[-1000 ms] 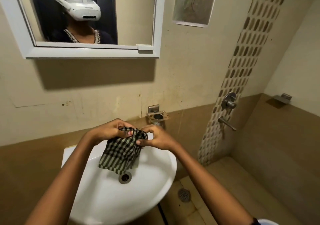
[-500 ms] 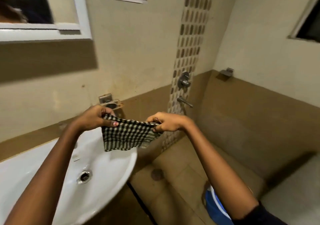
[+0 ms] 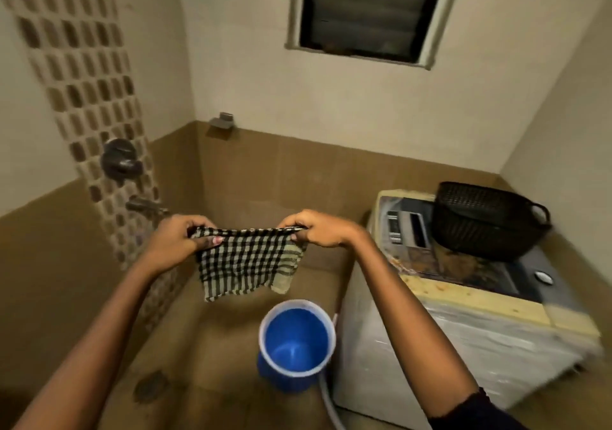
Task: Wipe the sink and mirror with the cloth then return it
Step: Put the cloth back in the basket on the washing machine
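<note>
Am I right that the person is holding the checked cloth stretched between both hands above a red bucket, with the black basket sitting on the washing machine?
Not quite: the bucket is blue, not red, as the head view shows. The rest stands: the left hand and right hand hold the checked cloth stretched out above it, and the black basket sits on the washing machine.
</note>
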{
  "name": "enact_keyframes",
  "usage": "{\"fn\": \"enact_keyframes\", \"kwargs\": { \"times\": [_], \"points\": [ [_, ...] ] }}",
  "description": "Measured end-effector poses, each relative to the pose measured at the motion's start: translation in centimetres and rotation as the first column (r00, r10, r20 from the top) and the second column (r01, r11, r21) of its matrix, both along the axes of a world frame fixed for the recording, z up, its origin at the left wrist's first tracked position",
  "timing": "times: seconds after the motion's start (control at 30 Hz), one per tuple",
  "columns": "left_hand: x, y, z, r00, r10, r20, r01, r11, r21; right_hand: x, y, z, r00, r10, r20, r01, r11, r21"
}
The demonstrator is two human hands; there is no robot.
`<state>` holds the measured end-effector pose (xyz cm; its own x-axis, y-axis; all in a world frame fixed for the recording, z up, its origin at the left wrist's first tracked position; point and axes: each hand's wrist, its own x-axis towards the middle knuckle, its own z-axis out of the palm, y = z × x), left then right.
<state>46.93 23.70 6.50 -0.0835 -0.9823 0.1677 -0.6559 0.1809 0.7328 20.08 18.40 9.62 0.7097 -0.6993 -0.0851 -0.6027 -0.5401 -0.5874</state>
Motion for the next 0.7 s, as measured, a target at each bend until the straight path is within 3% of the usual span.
{"fn": "enact_keyframes", "kwargs": {
  "times": [0.1,0.23,0.43,0.57,0.7],
  "points": [
    [-8.5,-5.2,-0.5,0.997,-0.071,-0.008,0.07,0.996,-0.057,-8.6,-2.0,-0.3,0.976,-0.212,0.052,0.215,0.975,-0.061],
    [-20.3,-11.0,-0.6,0.983,-0.146,-0.111,0.135,0.986,-0.1,-19.9,-3.7,0.4,0.879,-0.455,0.145,0.473,0.871,-0.132],
    [-38.1,-17.5,0.8,0.928,-0.263,-0.263,0.274,0.962,0.002,-35.4,-5.5,2.0,0.621,-0.721,0.307,0.782,0.599,-0.173],
    [-47.1,-20.7,1.1,0.918,-0.333,-0.213,0.345,0.938,0.02,-43.6,-6.8,2.5,0.515,-0.815,0.267,0.857,0.476,-0.198],
    [-53.1,-23.6,0.3,0.924,-0.376,-0.069,0.379,0.925,0.037,-49.5,-9.0,1.9,0.422,-0.888,0.183,0.907,0.413,-0.084]
  ]
}}
